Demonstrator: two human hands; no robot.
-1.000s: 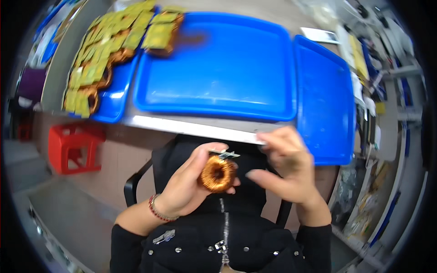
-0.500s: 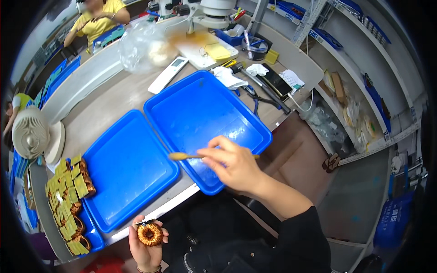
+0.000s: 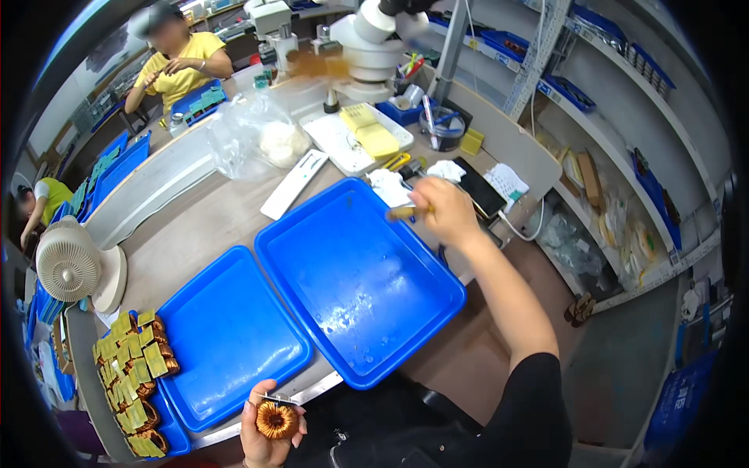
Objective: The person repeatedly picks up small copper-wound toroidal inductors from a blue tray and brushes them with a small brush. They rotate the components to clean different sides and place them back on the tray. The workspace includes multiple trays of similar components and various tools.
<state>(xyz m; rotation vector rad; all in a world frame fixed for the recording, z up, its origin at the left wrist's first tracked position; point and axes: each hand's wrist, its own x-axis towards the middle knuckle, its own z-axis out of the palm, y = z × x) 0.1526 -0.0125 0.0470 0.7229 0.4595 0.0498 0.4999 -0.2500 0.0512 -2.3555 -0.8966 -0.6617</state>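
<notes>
My left hand [image 3: 253, 438] is closed around a ring-shaped copper-wound coil [image 3: 285, 434], with a small thin plate along its upper edge. It sits below the near edge of the left blue tray [image 3: 234, 335]. My right hand [image 3: 449, 209] grips a slim tool with a tan, wood-coloured handle [image 3: 401, 212]; its other end is hidden. That hand is over the far right edge of the larger blue tray [image 3: 335, 265], close to crumpled white tissue [image 3: 388, 187]. Several similar coils with yellow-green boards [image 3: 129, 366] fill a tray at the left.
Beyond the trays lie a white instrument [image 3: 295, 184], yellow pads [image 3: 370, 132] on a white base, a plastic bag [image 3: 250, 140] and a phone [image 3: 480, 187]. A fan [image 3: 70, 261] stands left, a microscope [image 3: 367, 51] at the back, shelves [image 3: 616, 101] right. Another person [image 3: 183, 70] sits across.
My right hand has moved away and to the right with the tool, from over the large tray to its far right edge. My left hand still holds the coil. The view has shifted.
</notes>
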